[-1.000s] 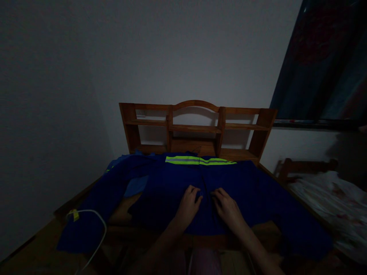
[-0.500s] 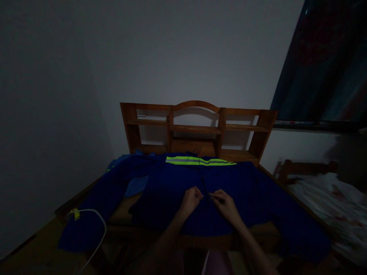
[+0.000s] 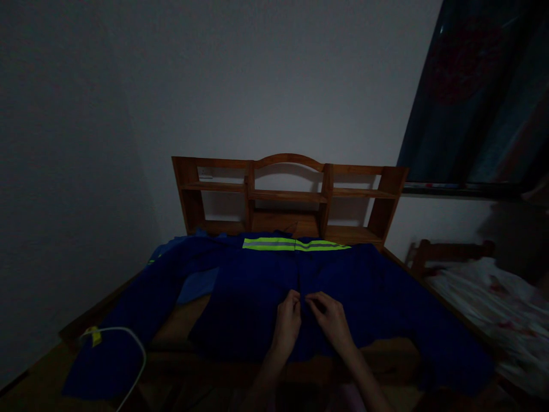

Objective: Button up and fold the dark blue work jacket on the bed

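A dark blue jacket (image 3: 249,309) with a yellow-green and grey reflective band (image 3: 269,244) across it lies spread on a wooden desk, its sleeves reaching out to both sides. Down its middle runs the front opening. My left hand (image 3: 288,320) pinches the jacket's edge at that opening, fingers closed. Close beside it, my right hand (image 3: 328,315) has thumb and forefinger pressed together on the opposite edge. The fingertips almost meet, and the dim light hides the detail of what lies between them.
A wooden shelf unit (image 3: 289,197) stands behind the jacket against the wall. Lighter blue cloth (image 3: 198,285) lies under the left sleeve. A white cable (image 3: 139,346) with a yellow tag (image 3: 95,336) crosses that sleeve. At right are whitish plastic bags (image 3: 480,297) and a dark window (image 3: 472,97).
Both hands have come closer together at the jacket's front opening, the left turning more upright. The two edges now sit nearer each other. The view has shifted slightly.
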Demonstrator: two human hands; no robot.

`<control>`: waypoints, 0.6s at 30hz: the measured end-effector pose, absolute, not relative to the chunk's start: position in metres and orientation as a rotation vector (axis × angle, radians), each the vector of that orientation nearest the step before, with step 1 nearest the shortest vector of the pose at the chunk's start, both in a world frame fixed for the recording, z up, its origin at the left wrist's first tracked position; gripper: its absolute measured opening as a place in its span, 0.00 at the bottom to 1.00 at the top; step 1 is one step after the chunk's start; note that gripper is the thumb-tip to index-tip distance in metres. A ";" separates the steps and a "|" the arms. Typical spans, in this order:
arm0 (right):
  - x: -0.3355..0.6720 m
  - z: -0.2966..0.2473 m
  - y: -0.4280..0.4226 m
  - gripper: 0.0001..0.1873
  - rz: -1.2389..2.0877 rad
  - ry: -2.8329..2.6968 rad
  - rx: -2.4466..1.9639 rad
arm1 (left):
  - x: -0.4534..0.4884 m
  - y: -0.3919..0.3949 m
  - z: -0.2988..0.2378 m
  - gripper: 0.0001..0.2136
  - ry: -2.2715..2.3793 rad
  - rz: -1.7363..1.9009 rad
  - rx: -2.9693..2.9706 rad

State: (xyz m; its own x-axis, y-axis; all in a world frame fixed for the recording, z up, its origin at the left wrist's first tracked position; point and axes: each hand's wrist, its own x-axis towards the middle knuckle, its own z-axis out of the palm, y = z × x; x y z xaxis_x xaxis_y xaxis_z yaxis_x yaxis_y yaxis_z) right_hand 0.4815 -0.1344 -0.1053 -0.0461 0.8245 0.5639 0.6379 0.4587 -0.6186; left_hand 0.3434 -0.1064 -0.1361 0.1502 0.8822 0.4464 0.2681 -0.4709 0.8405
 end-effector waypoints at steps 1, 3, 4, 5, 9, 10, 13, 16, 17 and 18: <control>0.482 -0.105 -0.135 0.11 0.241 -1.752 -1.254 | 0.343 -0.107 -0.135 0.08 1.076 1.336 1.819; 0.483 -0.104 -0.134 0.09 0.247 -1.748 -1.256 | 0.343 -0.105 -0.134 0.07 1.033 1.336 1.749; 0.484 -0.104 -0.134 0.09 0.251 -1.749 -1.256 | 0.342 -0.103 -0.134 0.06 1.012 1.329 1.699; 0.484 -0.104 -0.133 0.08 0.255 -1.753 -1.258 | 0.342 -0.100 -0.135 0.05 0.994 1.316 1.646; 0.485 -0.109 -0.129 0.07 0.252 -1.772 -1.273 | 0.338 -0.091 -0.139 0.05 0.946 1.258 1.487; 0.485 -0.111 -0.129 0.07 0.256 -1.776 -1.277 | 0.338 -0.091 -0.139 0.06 0.944 1.254 1.470; 0.484 -0.114 -0.127 0.06 0.273 -1.780 -1.277 | 0.338 -0.093 -0.138 0.10 0.940 1.250 1.443; 0.484 -0.116 -0.126 0.06 0.281 -1.784 -1.278 | 0.340 -0.096 -0.136 0.10 0.920 1.265 1.450; 0.484 -0.116 -0.126 0.06 0.284 -1.787 -1.284 | 0.340 -0.097 -0.136 0.10 0.915 1.266 1.457; 0.484 -0.116 -0.126 0.05 0.287 -1.789 -1.292 | 0.340 -0.096 -0.135 0.09 0.918 1.263 1.460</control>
